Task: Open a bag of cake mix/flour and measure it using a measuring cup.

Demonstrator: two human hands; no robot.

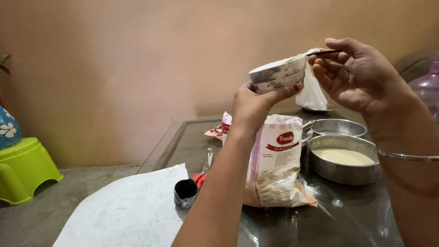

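Pretty dim, warm indoor light here, everything's got an orange-pink cast off the wall [137,55]. Your glass table [347,219] throws back some soft glare and small bright specks near the front right. Focus is a bit soft overall, and your right hand [361,75] looks slightly smeared, maybe motion blur. Corners go darker, with shadow under the green stool [23,169].
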